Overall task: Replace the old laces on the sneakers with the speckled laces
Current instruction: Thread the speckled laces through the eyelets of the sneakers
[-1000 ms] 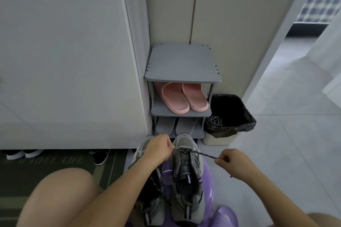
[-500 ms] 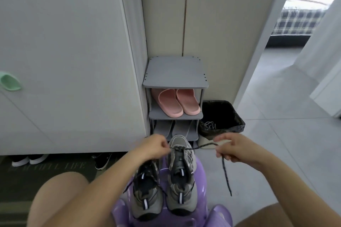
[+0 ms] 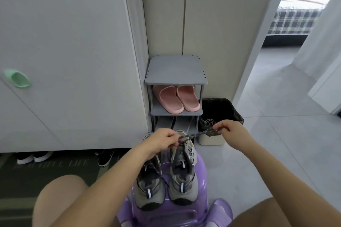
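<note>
Far left, a green handle (image 3: 17,79) sits on the white cabinet door. Lower left, a pair of black-and-white shoes (image 3: 34,156) and a black shoe (image 3: 106,157) are tucked under the cabinet, with a dark mat (image 3: 46,164) in front of them. My left knee (image 3: 60,201) is at the bottom left.

Centre: my left hand (image 3: 162,143) is clenched at the toe end of the right sneaker (image 3: 181,177), its fingers pinching the speckled lace (image 3: 198,134) there. The left sneaker (image 3: 149,182) stands touching it, with a dark lace lying loose over it. Both are on the purple plastic stool (image 3: 200,174) at lower centre, heels toward me.

Above them, a grey shoe rack (image 3: 176,72) holds pink slippers (image 3: 175,100) on its middle shelf.

The speckled lace runs taut from my left hand up and right to my right hand (image 3: 229,131), which is pinching its other end with curled fingers, right of centre.

Behind that hand is a bin with a black bag (image 3: 224,108), with a tangle of pale laces (image 3: 208,122) inside it. Upper right, a bed with a plaid cover (image 3: 295,19) shows through the doorway.
</note>
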The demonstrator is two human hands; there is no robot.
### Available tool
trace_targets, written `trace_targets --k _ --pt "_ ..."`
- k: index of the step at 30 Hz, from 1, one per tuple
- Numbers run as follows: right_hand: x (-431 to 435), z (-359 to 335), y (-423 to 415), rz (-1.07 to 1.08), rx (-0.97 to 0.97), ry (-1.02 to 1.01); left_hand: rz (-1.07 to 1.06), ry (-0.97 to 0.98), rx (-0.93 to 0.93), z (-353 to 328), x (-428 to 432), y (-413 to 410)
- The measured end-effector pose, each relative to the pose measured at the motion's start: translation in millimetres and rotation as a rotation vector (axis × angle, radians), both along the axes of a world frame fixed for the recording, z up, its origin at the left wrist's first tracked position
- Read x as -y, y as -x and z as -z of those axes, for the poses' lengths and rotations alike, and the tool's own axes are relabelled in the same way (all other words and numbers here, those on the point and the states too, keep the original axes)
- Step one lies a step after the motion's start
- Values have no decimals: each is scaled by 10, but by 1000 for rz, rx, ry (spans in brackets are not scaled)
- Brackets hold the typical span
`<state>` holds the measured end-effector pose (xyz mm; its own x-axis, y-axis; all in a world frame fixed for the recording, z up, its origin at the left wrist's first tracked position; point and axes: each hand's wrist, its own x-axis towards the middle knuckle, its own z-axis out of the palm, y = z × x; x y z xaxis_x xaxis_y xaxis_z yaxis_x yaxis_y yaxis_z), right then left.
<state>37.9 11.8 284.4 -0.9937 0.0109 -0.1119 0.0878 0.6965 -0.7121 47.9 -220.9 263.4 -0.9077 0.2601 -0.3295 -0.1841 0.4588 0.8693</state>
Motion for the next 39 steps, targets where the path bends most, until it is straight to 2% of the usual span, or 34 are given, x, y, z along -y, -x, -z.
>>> trace_targets --k 2,4,10,12,16,23,27,35,37,39 --pt "-53 89 39 26 10 -153 -13 168 -19 50 141 36" --pt "-106 179 79 19 40 -233 -85 253 -43 121 232 60" --pt "-1 414 78 -169 182 -504 -97 323 -77 267 80 82" --pt "182 419 34 -250 119 -444 -68 319 -86 270 -60 103" --pt "572 443 -55 -361 149 -88 -21 284 -60 283 -261 145" --pt "578 629 86 -173 -12 22 -104 254 -13 439 -244 315" --pt "588 738 211 -160 -20 -64 -150 180 65 534 -260 394" --pt "479 917 350 -169 39 -4 -134 324 -24 676 -226 488" --pt "436 956 393 -199 75 -71 -114 422 -83 769 -205 457" --pt "430 975 420 -256 86 -240 -101 485 -144 855 -214 418"
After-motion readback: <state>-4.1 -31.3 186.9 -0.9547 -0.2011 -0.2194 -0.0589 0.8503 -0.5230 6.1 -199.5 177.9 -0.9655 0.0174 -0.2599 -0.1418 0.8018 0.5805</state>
